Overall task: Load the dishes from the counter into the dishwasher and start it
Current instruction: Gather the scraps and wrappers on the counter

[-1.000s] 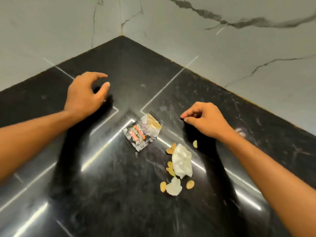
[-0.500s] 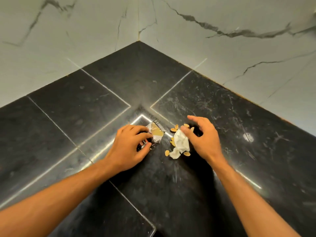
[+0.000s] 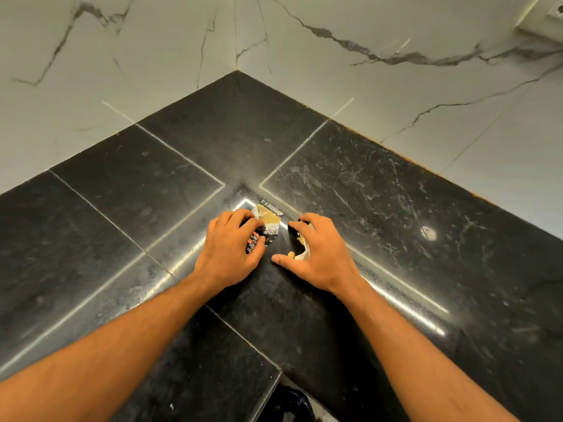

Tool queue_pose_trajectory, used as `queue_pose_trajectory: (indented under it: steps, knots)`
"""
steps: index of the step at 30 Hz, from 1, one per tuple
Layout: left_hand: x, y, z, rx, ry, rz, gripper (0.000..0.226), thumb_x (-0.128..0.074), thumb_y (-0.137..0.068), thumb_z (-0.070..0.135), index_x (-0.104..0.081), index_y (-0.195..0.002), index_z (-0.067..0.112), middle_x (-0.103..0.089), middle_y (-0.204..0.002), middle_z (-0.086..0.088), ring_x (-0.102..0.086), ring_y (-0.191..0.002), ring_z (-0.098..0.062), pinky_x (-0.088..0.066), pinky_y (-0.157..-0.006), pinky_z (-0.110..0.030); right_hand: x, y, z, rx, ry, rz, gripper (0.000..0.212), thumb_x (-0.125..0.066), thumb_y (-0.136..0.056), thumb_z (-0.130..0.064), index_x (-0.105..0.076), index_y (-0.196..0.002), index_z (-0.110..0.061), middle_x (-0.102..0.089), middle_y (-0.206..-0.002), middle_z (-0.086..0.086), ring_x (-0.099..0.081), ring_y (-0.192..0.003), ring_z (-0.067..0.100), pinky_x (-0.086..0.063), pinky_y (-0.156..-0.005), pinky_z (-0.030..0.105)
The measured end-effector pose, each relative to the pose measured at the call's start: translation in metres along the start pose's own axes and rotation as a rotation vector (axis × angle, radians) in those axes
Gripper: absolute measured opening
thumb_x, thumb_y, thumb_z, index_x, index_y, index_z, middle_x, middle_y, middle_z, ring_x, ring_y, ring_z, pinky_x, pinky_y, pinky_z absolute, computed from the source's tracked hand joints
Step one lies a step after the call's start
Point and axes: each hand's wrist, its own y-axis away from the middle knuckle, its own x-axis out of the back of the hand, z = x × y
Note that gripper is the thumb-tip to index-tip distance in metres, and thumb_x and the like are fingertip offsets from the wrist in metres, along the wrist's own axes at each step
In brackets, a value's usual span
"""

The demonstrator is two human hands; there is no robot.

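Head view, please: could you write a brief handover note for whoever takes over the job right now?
Left hand: grips the foil wrapper on the black counter.
Right hand: arched over the white tissue and yellow scraps; grip unclear.
Done: no loading visible.
Left: clear this litter, load the dishes, start the dishwasher; neither is in view.

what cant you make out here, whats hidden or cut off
Head view only.
Wrapper print: partly under left hand, too small to read.
White scraps: mostly under right hand; grip unclear.
Dark object: cut off by bottom edge.
White fixture: cut off at top right corner.
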Motion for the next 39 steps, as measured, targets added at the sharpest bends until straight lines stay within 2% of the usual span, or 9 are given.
queue_pose_trajectory:
  steps: [4,9,16,21,23,30,34,36,39]
  knots:
    - [0.001,0.0,0.001,-0.006,-0.004,-0.006,0.03,-0.053,-0.09,0.04,-0.066,-0.113,0.026,-0.057,-0.115,0.01,-0.05,-0.109,-0.015,-0.034,-0.093,-0.033,-0.003,0.0,0.0,0.048,0.097,0.076,0.05,-0.065,-0.084,-0.062,-0.07,-0.107,-0.018,-0.061,-0.103,-0.002,-0.052,-0.095,0.019,-0.04,-0.084,0.029]
    - [0.001,0.001,-0.001,-0.007,-0.003,-0.014,0.029,-0.053,-0.091,0.039,-0.066,-0.113,0.026,-0.057,-0.115,0.01,-0.051,-0.109,-0.016,-0.036,-0.092,-0.034,-0.002,0.001,-0.002,0.077,0.06,0.106,0.017,-0.065,-0.09,-0.03,-0.059,-0.083,-0.016,-0.054,-0.086,-0.004,-0.045,-0.081,0.019,-0.044,-0.079,0.035]
    - [0.001,0.0,-0.001,-0.013,0.002,-0.021,0.026,-0.057,-0.091,0.037,-0.066,-0.112,0.025,-0.057,-0.116,0.008,-0.05,-0.109,-0.017,-0.034,-0.093,-0.034,0.001,0.006,-0.008,0.041,0.109,0.11,0.013,-0.063,-0.089,-0.015,-0.055,-0.08,-0.012,-0.053,-0.081,0.002,-0.043,-0.074,0.022,-0.04,-0.075,0.034]
    - [0.002,-0.002,0.0,-0.004,0.008,-0.032,0.023,-0.06,-0.092,0.035,-0.067,-0.111,0.025,-0.057,-0.114,0.008,-0.05,-0.108,-0.017,-0.032,-0.093,-0.033,0.004,0.012,-0.006,0.035,0.131,0.074,0.003,-0.064,-0.09,-0.009,-0.065,-0.092,-0.008,-0.059,-0.087,0.005,-0.049,-0.077,0.024,-0.038,-0.077,0.029]
    - [0.003,-0.003,0.0,0.0,0.02,-0.034,0.024,-0.058,-0.092,0.039,-0.067,-0.11,0.025,-0.057,-0.113,0.008,-0.05,-0.108,-0.017,-0.032,-0.093,-0.033,0.005,0.016,-0.005,0.026,0.141,0.051,0.012,-0.064,-0.086,-0.005,-0.069,-0.096,-0.007,-0.059,-0.089,0.005,-0.049,-0.079,0.023,-0.036,-0.077,0.026]
    - [0.004,-0.002,-0.001,0.005,0.03,-0.064,0.055,-0.061,-0.082,0.065,-0.063,-0.119,0.025,-0.053,-0.124,0.002,-0.048,-0.116,-0.021,-0.037,-0.097,-0.042,0.017,0.025,-0.009,-0.033,0.113,0.029,0.008,-0.068,-0.07,-0.003,-0.065,-0.071,-0.01,-0.059,-0.08,0.006,-0.052,-0.073,0.025,-0.032,-0.066,0.027]
    - [0.003,-0.002,0.0,0.043,0.036,-0.081,0.065,-0.068,-0.081,0.061,-0.057,-0.133,0.024,-0.048,-0.142,-0.008,-0.043,-0.131,-0.027,-0.036,-0.105,-0.048,0.036,0.024,-0.008,-0.453,-0.14,0.064,0.014,-0.066,-0.078,-0.007,-0.071,-0.068,-0.016,-0.066,-0.08,0.004,-0.055,-0.073,0.015,-0.037,-0.068,0.027]
    - [0.002,-0.001,0.0,0.032,0.024,-0.083,0.061,-0.062,-0.086,0.059,-0.057,-0.133,0.022,-0.052,-0.137,-0.006,-0.047,-0.127,-0.027,-0.037,-0.102,-0.047,0.047,0.022,-0.008,-0.744,-0.58,0.131,0.019,-0.065,-0.08,0.0,-0.069,-0.065,-0.012,-0.066,-0.068,0.01,-0.058,-0.06,0.014,-0.047,-0.059,0.028]
    - [0.005,-0.001,0.001,0.026,0.054,-0.076,0.053,-0.057,-0.087,0.054,-0.059,-0.129,0.022,-0.059,-0.127,-0.002,-0.054,-0.118,-0.027,-0.041,-0.097,-0.044,0.063,0.024,-0.004,-0.981,-1.096,0.344,0.021,-0.064,-0.083,0.008,-0.065,-0.067,-0.006,-0.056,-0.061,0.008,-0.051,-0.052,0.014,-0.043,-0.046,0.022]
